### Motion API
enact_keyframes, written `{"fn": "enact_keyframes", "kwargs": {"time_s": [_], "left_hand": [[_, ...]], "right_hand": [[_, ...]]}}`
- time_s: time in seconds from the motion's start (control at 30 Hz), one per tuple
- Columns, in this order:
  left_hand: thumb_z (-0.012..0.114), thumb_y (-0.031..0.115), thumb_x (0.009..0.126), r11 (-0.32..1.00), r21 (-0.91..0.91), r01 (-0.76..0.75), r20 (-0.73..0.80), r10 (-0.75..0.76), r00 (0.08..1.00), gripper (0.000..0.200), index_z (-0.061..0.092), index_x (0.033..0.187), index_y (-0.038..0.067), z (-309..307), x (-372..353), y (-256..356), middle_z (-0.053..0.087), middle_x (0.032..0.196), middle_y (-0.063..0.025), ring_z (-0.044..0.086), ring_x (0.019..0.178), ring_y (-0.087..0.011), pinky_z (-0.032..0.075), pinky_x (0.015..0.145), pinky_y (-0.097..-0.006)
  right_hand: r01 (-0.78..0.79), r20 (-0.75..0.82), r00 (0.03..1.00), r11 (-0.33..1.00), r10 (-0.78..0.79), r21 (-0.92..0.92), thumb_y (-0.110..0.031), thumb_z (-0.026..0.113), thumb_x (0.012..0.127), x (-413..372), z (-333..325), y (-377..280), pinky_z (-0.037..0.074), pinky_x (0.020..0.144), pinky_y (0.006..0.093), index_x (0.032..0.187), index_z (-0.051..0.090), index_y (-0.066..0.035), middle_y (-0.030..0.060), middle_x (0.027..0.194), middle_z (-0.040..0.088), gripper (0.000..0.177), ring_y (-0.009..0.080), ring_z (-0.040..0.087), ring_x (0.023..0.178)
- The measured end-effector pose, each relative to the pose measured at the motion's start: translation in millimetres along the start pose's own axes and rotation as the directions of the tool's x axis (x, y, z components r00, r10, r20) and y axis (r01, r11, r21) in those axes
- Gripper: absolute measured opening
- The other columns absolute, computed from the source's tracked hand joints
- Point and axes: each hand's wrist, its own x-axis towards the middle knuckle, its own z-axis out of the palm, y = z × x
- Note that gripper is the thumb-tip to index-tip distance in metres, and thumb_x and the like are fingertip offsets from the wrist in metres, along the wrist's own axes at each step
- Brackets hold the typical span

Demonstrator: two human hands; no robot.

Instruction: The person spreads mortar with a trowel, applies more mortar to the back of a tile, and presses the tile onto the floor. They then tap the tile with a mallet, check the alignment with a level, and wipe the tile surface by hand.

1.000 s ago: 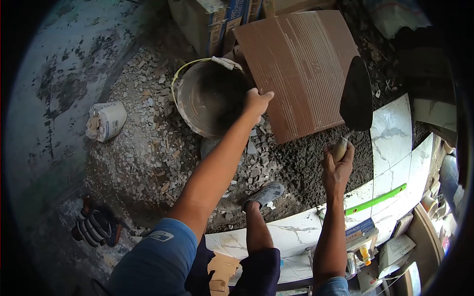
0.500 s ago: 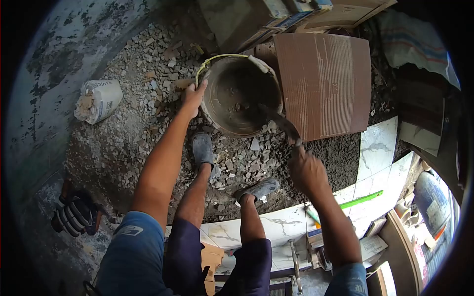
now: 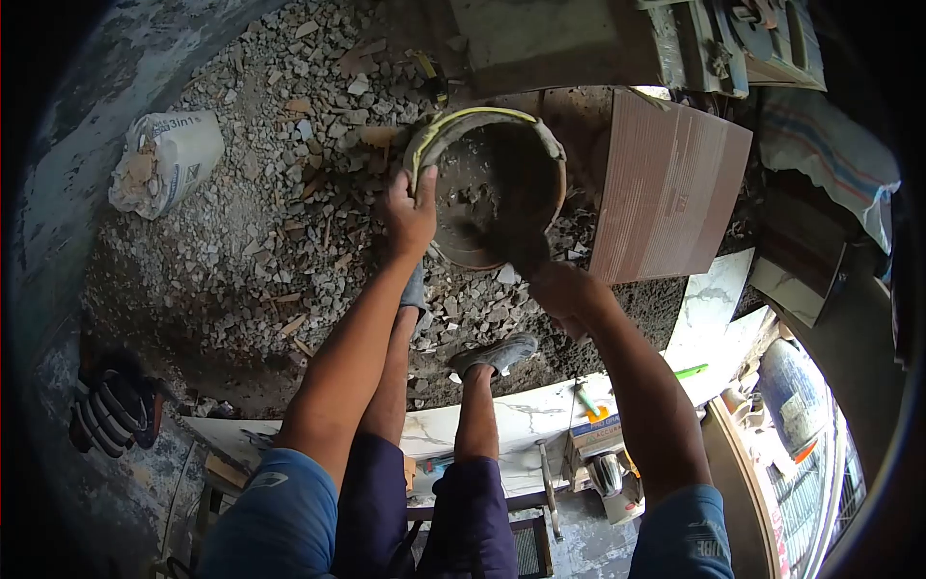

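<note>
A round bucket (image 3: 558, 207) stands tilted on rubble, with a yellow-green handle along its upper rim and some dark, wet-looking material inside. My left hand (image 3: 412, 214) is closed on the bucket's left rim. My right hand (image 3: 571, 294) is closed around a dark tool (image 3: 529, 253), whose far end reaches into the shadowed bucket; its tip cannot be made out. Both hands are at the bucket's near half, one on either side.
Rubble (image 3: 289, 193) covers the ground to the left, where a filled bag (image 3: 178, 159) stands. A brown cardboard sheet (image 3: 670, 193) lies right of the bucket. White tiles (image 3: 540, 415) edge the near side. Shoes are on the rubble below the bucket.
My right hand has moved left and up, closer to the bucket, with the tool now deeper inside. The view has shifted, and the bucket's handle now lies along the rim.
</note>
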Motion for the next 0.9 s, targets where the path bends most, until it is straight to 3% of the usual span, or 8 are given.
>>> {"fn": "enact_keyframes", "kwargs": {"time_s": [0.03,0.13,0.27,0.4,0.5,0.63,0.8,0.9], "left_hand": [[0.067,0.028,0.090,0.999,-0.046,-0.007,0.023,0.008,1.000,0.034,0.055,0.075,0.000,0.5,-1.9,6.3,0.054,0.060,-0.0144,0.053,0.053,-0.0285,0.041,0.053,-0.0376],[0.067,0.027,0.089,0.995,0.020,-0.099,0.087,0.096,0.992,0.035,0.052,0.073,0.000,6.8,-4.4,1.6,0.054,0.063,-0.0181,0.052,0.055,-0.0361,0.041,0.052,-0.0388],[0.069,0.025,0.087,0.992,0.036,-0.117,0.142,0.111,0.984,0.035,0.050,0.070,0.001,3.4,-12.0,2.1,0.054,0.064,-0.0195,0.053,0.058,-0.0386,0.041,0.052,-0.0405],[0.070,0.025,0.087,0.983,0.065,-0.174,0.126,0.165,0.978,0.033,0.051,0.072,0.002,5.6,-35.2,2.6,0.054,0.064,-0.0182,0.053,0.057,-0.0379,0.041,0.052,-0.0400],[0.067,0.025,0.090,0.981,0.069,-0.183,0.071,0.178,0.981,0.028,0.055,0.080,0.001,6.5,-43.9,-3.8,0.058,0.069,-0.0150,0.056,0.060,-0.0326,0.044,0.057,-0.0373],[0.064,0.029,0.092,0.976,0.073,-0.206,0.065,0.201,0.977,0.031,0.056,0.081,0.002,5.3,-49.1,-10.1,0.058,0.068,-0.0146,0.055,0.059,-0.0313,0.044,0.057,-0.0373],[0.063,0.028,0.092,0.974,0.106,-0.201,0.056,0.196,0.979,0.032,0.054,0.079,0.001,3.2,-53.8,-15.2,0.056,0.066,-0.0143,0.053,0.057,-0.0305,0.043,0.055,-0.0370],[0.063,0.029,0.092,0.979,0.088,-0.184,0.027,0.182,0.983,0.033,0.053,0.078,0.001,-0.7,-53.4,-22.4,0.053,0.064,-0.0140,0.051,0.056,-0.0301,0.041,0.054,-0.0369]], "right_hand": [[0.388,0.001,0.919,0.906,-0.394,-0.171,-0.019,0.055,0.083,12.9,13.6,8.3,0.057,0.075,0.0424,0.085,0.068,-0.002,0.0244,0.091,0.067,0.022,0.0356,0.068,0.093],[0.533,-0.227,0.685,0.689,-0.692,-0.491,-0.018,0.054,0.084,12.4,25.6,21.8,0.058,0.071,0.0426,0.087,0.067,-0.001,0.0233,0.084,0.068,0.022,0.0350,0.069,0.085],[-0.052,-0.388,0.919,0.951,-0.074,-0.306,-0.014,0.051,0.090,11.5,-22.4,0.6,0.058,0.069,0.0389,0.095,0.066,-0.002,0.0155,0.093,0.070,0.021,0.0283,0.071,0.084],[-0.115,-0.366,0.930,0.916,-0.038,-0.385,-0.014,0.052,0.090,47.9,-1.3,5.2,0.058,0.070,0.0373,0.096,0.067,-0.003,0.0140,0.098,0.070,0.020,0.0256,0.071,0.087],[0.116,-0.415,0.835,0.852,-0.362,-0.511,-0.013,0.052,0.089,58.4,29.4,26.8,0.058,0.072,0.0369,0.098,0.066,-0.005,0.0154,0.097,0.070,0.019,0.0266,0.071,0.090],[0.211,-0.344,0.870,0.897,-0.354,-0.388,-0.015,0.052,0.087,79.4,54.4,42.7,0.058,0.073,0.0383,0.100,0.064,-0.003,0.0176,0.094,0.069,0.021,0.0282,0.071,0.089],[0.601,-0.385,0.666,0.765,-0.639,-0.231,-0.018,0.051,0.086,113.7,95.3,41.6,0.056,0.078,0.0461,0.102,0.060,0.001,0.0215,0.090,0.066,0.026,0.0378,0.067,0.089],[0.585,-0.379,0.719,0.802,-0.583,-0.124,-0.023,0.051,0.088,122.4,117.9,23.0,0.050,0.088,0.0479,0.108,0.057,0.000,0.0266,0.100,0.062,0.031,0.0402,0.061,0.098]]}}
